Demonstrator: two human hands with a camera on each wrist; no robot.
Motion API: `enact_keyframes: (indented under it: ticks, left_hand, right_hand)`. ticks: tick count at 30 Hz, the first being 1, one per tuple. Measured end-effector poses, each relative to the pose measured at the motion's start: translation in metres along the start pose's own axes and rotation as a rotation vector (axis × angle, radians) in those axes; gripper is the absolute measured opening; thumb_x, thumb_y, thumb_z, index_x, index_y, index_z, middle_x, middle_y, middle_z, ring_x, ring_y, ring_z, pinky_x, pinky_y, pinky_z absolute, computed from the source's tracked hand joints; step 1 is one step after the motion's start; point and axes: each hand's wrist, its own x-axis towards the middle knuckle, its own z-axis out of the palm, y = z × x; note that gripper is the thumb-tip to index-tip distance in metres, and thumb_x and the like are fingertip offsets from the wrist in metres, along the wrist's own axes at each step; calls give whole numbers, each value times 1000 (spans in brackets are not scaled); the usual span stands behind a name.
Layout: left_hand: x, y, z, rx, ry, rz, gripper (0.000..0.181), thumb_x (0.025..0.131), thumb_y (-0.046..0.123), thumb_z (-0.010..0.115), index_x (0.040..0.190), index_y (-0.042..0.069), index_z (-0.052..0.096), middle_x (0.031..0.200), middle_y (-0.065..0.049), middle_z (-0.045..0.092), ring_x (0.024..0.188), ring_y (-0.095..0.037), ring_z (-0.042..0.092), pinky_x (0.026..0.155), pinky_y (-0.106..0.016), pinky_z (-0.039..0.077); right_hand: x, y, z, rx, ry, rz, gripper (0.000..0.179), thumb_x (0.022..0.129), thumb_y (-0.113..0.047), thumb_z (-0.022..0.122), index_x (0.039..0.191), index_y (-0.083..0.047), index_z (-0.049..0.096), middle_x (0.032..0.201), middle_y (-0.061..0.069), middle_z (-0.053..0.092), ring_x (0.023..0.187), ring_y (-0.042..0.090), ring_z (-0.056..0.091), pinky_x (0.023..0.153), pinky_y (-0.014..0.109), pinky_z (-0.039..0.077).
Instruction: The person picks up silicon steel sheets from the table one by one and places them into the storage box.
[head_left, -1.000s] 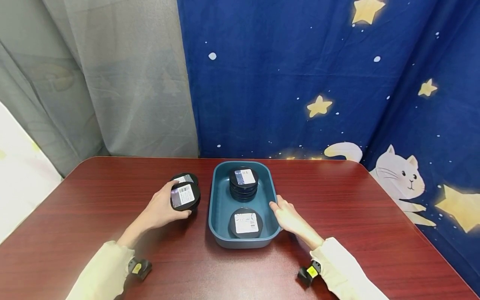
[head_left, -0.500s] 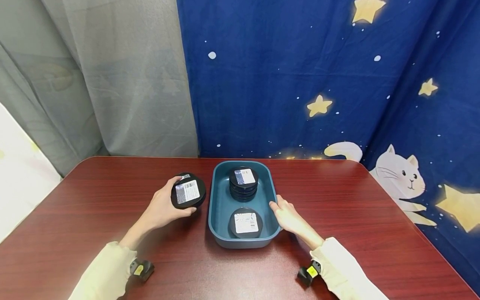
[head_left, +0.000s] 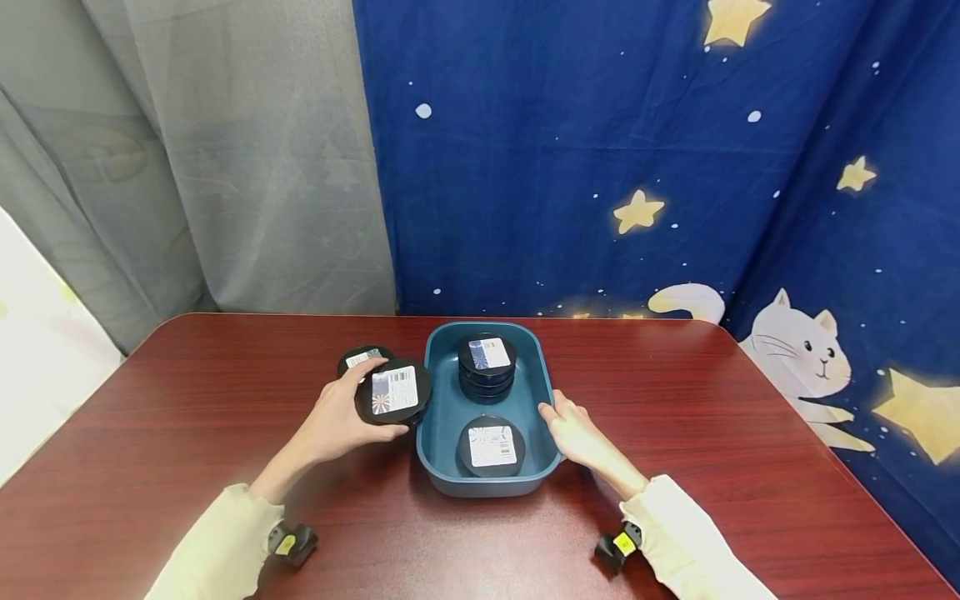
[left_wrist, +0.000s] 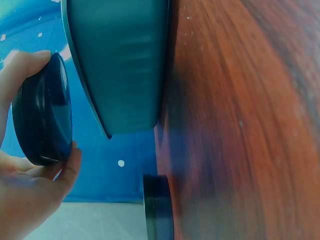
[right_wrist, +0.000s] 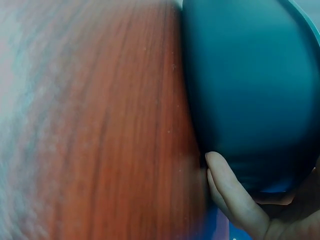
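Pinching the round, glossy black container [head_left: 395, 392] edgewise, left hand [head_left: 341, 425] should pass well clear above blue rectangular plastic tub [head_left: 486, 488].

three single discs [head_left: 394, 392], one disc stack [head_left: 487, 368], one tray [head_left: 441, 425].

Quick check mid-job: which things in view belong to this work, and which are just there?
Apparently part of the job:
round black labelled container in the left hand
matching container on the red-brown wooden table
matching stack and single container inside the teal rectangular plastic-looking tray, held by the right hand

Just surroundings:
grey fabric curtain
blue star-patterned fabric curtain
black wrist-worn cameras
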Motion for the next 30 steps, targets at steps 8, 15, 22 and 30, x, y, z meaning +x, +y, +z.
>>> enact_keyframes:
  ticks: [8, 15, 22, 30]
  left_hand:
    - [1, 8, 3, -9, -22, 21, 83, 54, 29, 82, 123, 3, 44, 108, -14, 57, 90, -24, 53, 77, -41, 42]
    - [1, 15, 8, -20, -50, 35, 82, 56, 30, 81, 124, 4, 44, 113, -13, 54, 95, -24, 52, 79, -42, 42]
    - [4, 21, 12, -39, -74, 76, 82, 58, 29, 80, 127, 5, 43, 116, -15, 53, 99, -25, 51, 82, -45, 42]
    - [7, 28, 20, -71, -95, 142, 85, 56, 25, 81, 127, 1, 41, 111, -10, 56, 96, -21, 53, 82, -41, 43]
  right_hand:
    - [1, 0, 0, 6, 1, 3, 28, 91, -15, 39, 109, 5, 47, 96, 19, 56, 87, 29, 56, 61, 34, 48]
    - [0, 0, 0, -3, 4, 0, 27, 91, -15, 39, 107, 4, 48, 96, 19, 56, 88, 29, 55, 67, 36, 47]
    - [0, -1, -1, 10, -5, 4, 29, 91, -15, 39, 111, 5, 47, 101, 21, 56, 90, 30, 55, 67, 38, 49]
    - [-1, -2, -1, -2, 4, -11, 27, 90, -14, 39, 108, 4, 48, 98, 20, 56, 90, 30, 55, 70, 39, 48]
